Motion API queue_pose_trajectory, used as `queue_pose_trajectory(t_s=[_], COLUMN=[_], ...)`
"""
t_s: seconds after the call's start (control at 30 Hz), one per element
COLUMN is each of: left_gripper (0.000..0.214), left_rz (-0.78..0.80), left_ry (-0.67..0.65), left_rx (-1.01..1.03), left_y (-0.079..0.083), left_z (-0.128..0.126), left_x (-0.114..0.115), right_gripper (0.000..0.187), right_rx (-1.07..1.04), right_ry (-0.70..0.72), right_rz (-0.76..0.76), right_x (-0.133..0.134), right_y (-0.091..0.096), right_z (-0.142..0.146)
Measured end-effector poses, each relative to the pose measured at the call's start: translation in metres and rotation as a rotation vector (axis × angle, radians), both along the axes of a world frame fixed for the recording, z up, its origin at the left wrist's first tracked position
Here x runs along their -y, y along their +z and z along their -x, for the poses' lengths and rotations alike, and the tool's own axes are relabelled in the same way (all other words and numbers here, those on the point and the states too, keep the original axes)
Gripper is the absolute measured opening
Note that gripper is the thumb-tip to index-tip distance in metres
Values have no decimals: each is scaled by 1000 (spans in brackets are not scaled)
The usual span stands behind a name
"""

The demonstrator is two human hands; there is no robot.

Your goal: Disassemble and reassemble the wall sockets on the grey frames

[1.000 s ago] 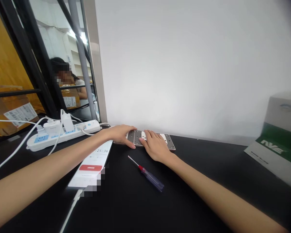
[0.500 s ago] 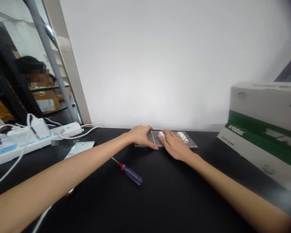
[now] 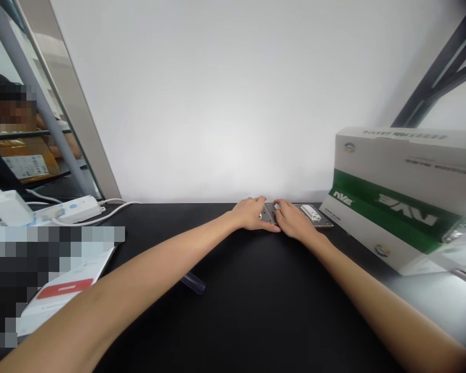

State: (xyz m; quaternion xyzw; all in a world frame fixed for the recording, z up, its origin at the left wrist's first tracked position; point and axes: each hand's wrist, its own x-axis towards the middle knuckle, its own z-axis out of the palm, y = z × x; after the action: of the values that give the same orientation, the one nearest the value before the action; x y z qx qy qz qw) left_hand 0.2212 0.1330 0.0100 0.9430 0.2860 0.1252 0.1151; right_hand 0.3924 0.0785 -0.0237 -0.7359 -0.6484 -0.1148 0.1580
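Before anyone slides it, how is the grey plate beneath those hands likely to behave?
The grey plate looks metallic, so probably stiff. Lying flat on the black table, it seems unlikely to tip or roll. The white block on top may shift if unfastened.

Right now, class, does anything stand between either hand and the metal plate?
Nothing visible does: the left hand and right hand appear to touch the metal plate. The purple handle lies on the near side, partly hidden by the left forearm; the box stands by the plate's right end.
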Motion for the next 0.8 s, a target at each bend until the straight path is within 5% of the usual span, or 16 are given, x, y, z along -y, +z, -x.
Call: queue_pose_trajectory(t_s=[0.17, 0.3, 0.43, 0.53, 0.8], left_gripper=[77, 64, 51, 39, 29], left_rz=[4, -15, -108, -305, -625], left_ry=[-7, 106, 242, 219, 385], left_rx=[24, -1, -33, -34, 138], left_y=[32, 50, 40, 28, 18], left_z=[56, 143, 207, 232, 290], left_x=[14, 46, 90, 111, 108], right_gripper=[38, 59, 68, 70, 62], right_rx=[49, 60, 40, 28, -14], right_ry=[145, 386, 458, 467, 491], right_rz=[-30, 61, 133, 142, 219], right_x=[7, 8, 9, 13, 23], right_y=[9, 11, 12, 18, 32], right_z=[11, 31, 44, 50, 65])
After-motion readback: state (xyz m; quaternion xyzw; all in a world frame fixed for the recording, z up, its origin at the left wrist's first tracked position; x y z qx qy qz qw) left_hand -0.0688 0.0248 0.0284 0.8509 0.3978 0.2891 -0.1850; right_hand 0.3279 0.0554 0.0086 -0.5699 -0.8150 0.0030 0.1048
